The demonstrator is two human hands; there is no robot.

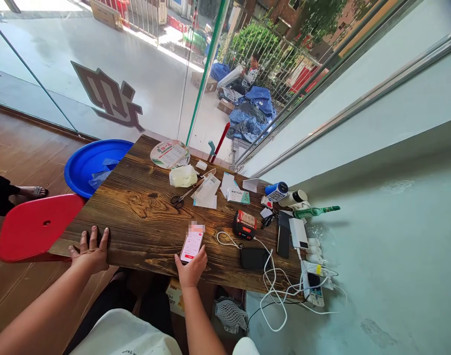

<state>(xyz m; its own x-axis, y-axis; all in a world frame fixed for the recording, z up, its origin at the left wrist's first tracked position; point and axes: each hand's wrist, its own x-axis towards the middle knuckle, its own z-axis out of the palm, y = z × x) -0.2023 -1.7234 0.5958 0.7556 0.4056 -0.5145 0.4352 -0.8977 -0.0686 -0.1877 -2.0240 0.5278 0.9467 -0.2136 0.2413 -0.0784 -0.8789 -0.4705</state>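
My right hand [192, 267] is wrapped round a smartphone [192, 246] with a lit pink and white screen, held above the front edge of the wooden table [144, 234]. Flat on the table's left corner rests my left hand [91, 250], its fingers spread and nothing in it. To the right of the phone lie a black pouch [253, 258] with a wrist strap and a small black and red device [244, 225] with a cable. Scissors [178, 200] and several papers [206, 191] lie farther back.
A red stool [36, 229] and a blue basin [88, 167] stand left of the table. White cables [273, 296] tangle over its right edge near a green bottle [310, 212]. Glass panels rise behind; outside, a person [250, 74] sits by blue sacks [251, 113].
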